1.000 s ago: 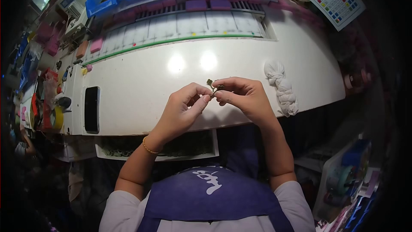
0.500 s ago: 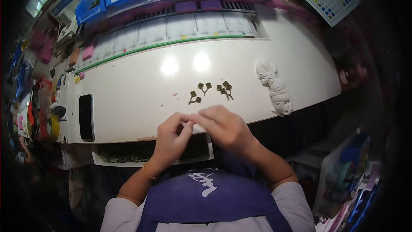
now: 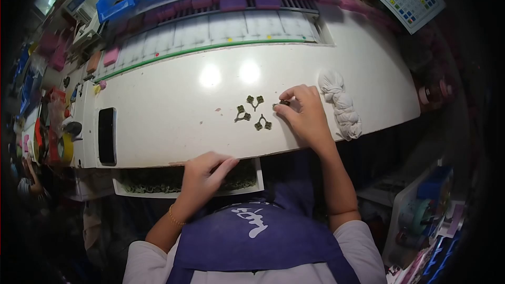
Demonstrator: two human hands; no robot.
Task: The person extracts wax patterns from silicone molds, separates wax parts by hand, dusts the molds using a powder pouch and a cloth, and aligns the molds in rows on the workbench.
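Nearest, the left hand (image 3: 205, 172) hangs over the drawer (image 3: 259, 176) at the table (image 3: 158, 121) edge; I can't tell whether its fingers hold anything. Beyond, three forked sprigs (image 3: 250, 99) lie spread apart, perhaps for easy picking. Beside them the right hand (image 3: 305, 113) pinches a small dark piece (image 3: 284, 102), likely because it's tiny. Room opens leftward toward the phone (image 3: 107, 137); a twisted cloth (image 3: 342, 106) crowds the right.

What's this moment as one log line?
right hand: curled around small dark green piece | left hand: over white tabletop edge | three dark green forked pieces: lying on tabletop
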